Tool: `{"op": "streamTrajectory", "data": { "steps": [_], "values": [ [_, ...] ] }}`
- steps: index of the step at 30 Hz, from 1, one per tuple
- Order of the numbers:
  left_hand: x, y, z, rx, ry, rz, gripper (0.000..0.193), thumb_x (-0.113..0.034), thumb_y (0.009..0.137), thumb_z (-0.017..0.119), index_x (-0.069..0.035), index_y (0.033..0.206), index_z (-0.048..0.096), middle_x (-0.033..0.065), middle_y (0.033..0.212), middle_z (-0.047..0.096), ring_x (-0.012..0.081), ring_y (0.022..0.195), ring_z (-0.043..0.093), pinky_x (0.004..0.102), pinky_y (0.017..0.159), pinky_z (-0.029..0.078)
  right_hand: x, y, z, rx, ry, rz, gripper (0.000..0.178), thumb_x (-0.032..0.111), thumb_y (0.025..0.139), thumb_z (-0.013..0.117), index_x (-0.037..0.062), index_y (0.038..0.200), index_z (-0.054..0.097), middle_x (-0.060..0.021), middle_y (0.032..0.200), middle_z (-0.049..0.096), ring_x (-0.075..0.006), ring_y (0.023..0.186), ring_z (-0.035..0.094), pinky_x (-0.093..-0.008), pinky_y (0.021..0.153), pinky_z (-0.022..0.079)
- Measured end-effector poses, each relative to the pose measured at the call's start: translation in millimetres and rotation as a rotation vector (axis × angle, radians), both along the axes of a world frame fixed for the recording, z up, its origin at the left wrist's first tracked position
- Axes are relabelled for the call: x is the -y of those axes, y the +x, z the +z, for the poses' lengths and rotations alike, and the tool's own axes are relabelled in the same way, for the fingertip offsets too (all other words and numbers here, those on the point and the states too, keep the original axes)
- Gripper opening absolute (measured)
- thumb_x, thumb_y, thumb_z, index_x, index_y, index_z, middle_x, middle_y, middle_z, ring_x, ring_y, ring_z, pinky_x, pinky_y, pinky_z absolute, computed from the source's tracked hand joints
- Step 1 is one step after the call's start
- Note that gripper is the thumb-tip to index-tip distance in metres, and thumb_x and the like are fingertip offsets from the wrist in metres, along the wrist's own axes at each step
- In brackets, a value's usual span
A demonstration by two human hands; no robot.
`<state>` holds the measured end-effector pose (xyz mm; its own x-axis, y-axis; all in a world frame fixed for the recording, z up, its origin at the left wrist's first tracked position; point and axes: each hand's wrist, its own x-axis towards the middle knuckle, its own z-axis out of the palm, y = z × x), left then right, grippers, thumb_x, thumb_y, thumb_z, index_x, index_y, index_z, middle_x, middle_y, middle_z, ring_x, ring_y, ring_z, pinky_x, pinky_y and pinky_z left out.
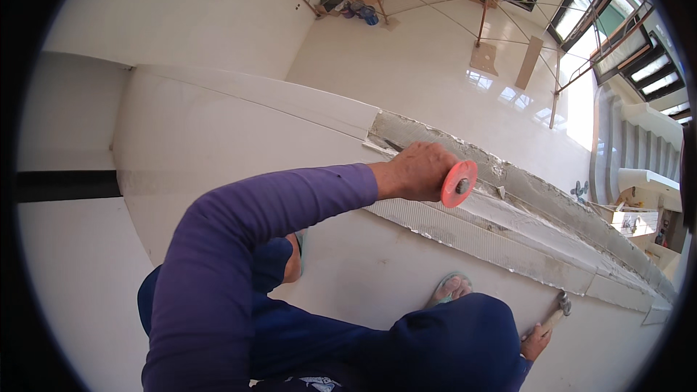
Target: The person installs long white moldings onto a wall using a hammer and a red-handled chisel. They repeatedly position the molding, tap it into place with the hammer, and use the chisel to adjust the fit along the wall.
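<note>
My left hand is closed round a chisel with a round red hand guard. The chisel's dark tip points at the rough grey mortar edge of the raised floor, next to the cut end of a pale tile. Down at the right, my right hand grips the wooden handle of a hammer, its metal head up and apart from the chisel. Between my feet and the edge runs a long strip with a ridged face, beside broken white mortar.
Beyond the edge lies a lower pale floor with scaffolding, cardboard pieces and a blue container. Grey stairs stand at the far right. My sandalled foot rests near the ridged strip.
</note>
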<state>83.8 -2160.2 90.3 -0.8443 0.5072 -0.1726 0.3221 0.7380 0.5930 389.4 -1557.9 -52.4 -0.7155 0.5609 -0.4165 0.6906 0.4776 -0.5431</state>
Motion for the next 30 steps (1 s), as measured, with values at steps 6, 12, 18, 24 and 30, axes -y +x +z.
{"op": "streamTrajectory", "data": {
  "steps": [6,12,18,24,30],
  "values": [
    [-4,-2,-47,-0.129,0.157,0.09,0.018,-0.021,0.08,0.079,-0.006,0.083,0.069,0.0166,0.082,0.072,0.0385,0.081,0.073,0.0493,0.075,0.059,75,-39,33,-0.099,-0.341,-0.516,0.033,0.044,0.108,0.061,0.0138,0.103,0.047,0.002,0.064,0.044,-0.0094,0.04,0.04,-0.0281,0.034,0.035],
    [26,3,-67,-0.283,0.227,0.187,0.017,-0.021,0.081,0.079,-0.007,0.084,0.069,0.0146,0.084,0.07,0.034,0.086,0.071,0.0479,0.079,0.057,127,-47,43,-0.341,-0.287,-0.446,0.027,0.036,0.111,0.059,0.0121,0.101,0.05,0.0033,0.064,0.044,-0.0074,0.043,0.042,-0.0262,0.036,0.034],
    [44,-25,-79,-0.287,0.354,0.124,0.018,-0.014,0.08,0.079,-0.004,0.083,0.064,0.016,0.083,0.069,0.0364,0.084,0.071,0.0473,0.075,0.056,303,-143,161,-0.592,-0.302,-0.085,0.029,0.02,0.107,0.067,0.0063,0.128,0.053,0.0037,0.068,0.049,-0.0045,0.045,0.043,-0.0245,0.039,0.04],
    [63,-87,-34,0.132,0.428,-0.193,0.018,-0.013,0.088,0.078,0.0,0.085,0.066,0.0164,0.078,0.07,0.0318,0.075,0.066,0.0407,0.075,0.056,412,-210,248,-0.439,-0.424,0.165,0.031,0.021,0.105,0.072,0.0047,0.126,0.056,0.0029,0.071,0.053,-0.0032,0.052,0.046,-0.0223,0.045,0.037],
    [120,-110,-47,0.232,0.682,-0.255,0.02,-0.013,0.097,0.078,-0.002,0.112,0.071,0.0027,0.101,0.073,0.0107,0.091,0.062,0.0333,0.085,0.056,506,-221,253,-0.525,-0.163,0.427,0.023,0.021,0.103,0.074,0.0018,0.107,0.062,0.0023,0.076,0.053,-0.0065,0.072,0.046,-0.0266,0.062,0.041]
  ]
}}
